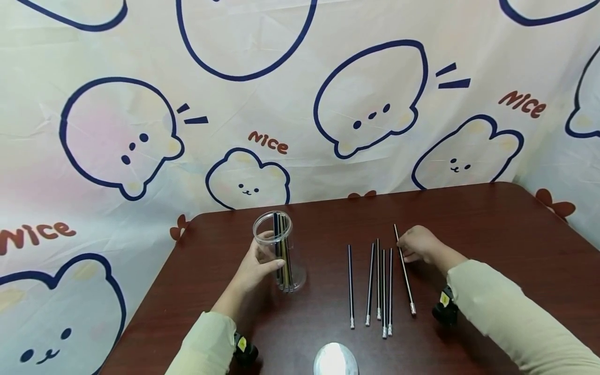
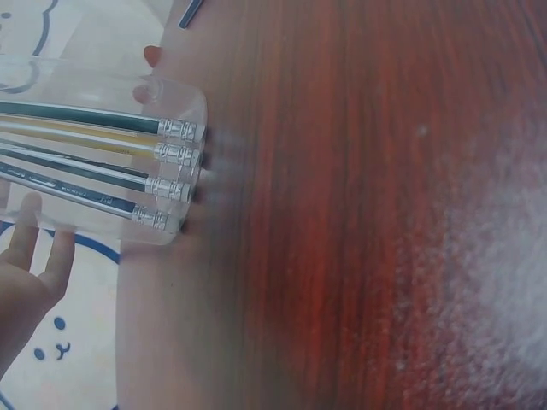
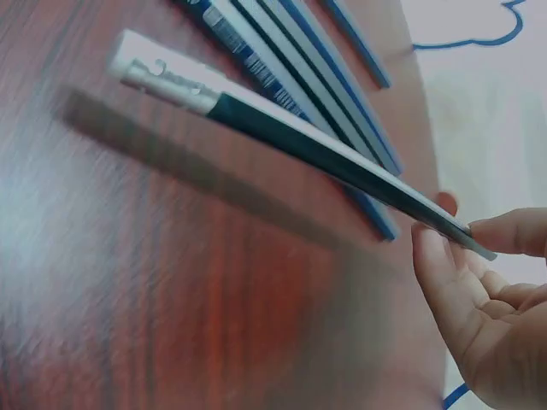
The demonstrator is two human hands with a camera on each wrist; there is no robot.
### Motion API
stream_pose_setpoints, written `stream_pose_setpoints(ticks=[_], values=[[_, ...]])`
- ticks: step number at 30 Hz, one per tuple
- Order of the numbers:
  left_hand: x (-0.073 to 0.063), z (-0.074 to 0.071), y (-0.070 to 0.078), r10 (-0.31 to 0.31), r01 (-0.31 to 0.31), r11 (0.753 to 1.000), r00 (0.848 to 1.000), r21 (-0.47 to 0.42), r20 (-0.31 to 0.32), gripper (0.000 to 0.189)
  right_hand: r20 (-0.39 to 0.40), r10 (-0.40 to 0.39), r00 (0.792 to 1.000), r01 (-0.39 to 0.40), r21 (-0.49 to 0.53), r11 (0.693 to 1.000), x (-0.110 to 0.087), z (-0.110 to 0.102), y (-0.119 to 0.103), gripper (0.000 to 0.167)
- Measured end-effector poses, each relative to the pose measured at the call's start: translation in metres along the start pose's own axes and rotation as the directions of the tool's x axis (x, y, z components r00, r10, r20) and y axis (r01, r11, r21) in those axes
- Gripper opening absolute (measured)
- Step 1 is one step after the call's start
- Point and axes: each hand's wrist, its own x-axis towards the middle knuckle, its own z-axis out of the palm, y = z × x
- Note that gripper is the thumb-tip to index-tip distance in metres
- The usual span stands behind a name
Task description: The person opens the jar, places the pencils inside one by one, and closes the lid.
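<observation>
My left hand (image 1: 253, 268) grips a clear jar (image 1: 298, 271), tilted on the left of the table, thumb across its front. Several pencils (image 1: 283, 273) stand inside it; the left wrist view shows their eraser ends (image 2: 175, 155) down at the jar's base. At the right, the thumb and fingers of my right hand (image 1: 419, 245) pinch one dark pencil (image 1: 405, 276) near its far end. Its white eraser end (image 3: 162, 77) points back toward me, and a shadow lies on the table beneath it in the right wrist view.
Between my hands several dark pencils (image 1: 370, 286) lie roughly side by side on the brown table (image 1: 319, 307), erasers toward me. A shiny white rounded object (image 1: 335, 359) sits at the near edge of the view. Behind the table hangs a printed cloth (image 1: 309, 172).
</observation>
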Motion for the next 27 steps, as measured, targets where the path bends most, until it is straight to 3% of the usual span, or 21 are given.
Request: stream_pose_setpoints(ticks=[11,22,27], values=[[0.001,0.000,0.000,-0.001,0.001,1.000,1.000,-0.012,0.004,0.063,0.028,-0.073,0.997,0.071,0.081,0.994,-0.003,0.012,-0.040,0.031],[0.000,0.000,0.000,0.002,-0.002,1.000,1.000,-0.005,0.003,0.062,0.009,-0.152,0.988,0.150,0.105,0.983,-0.002,0.026,-0.084,0.028],[0.001,0.000,-0.001,0.000,0.000,1.000,1.000,-0.005,0.000,0.063,0.004,-0.175,0.985,0.172,0.167,0.971,-0.002,0.035,-0.106,0.021]])
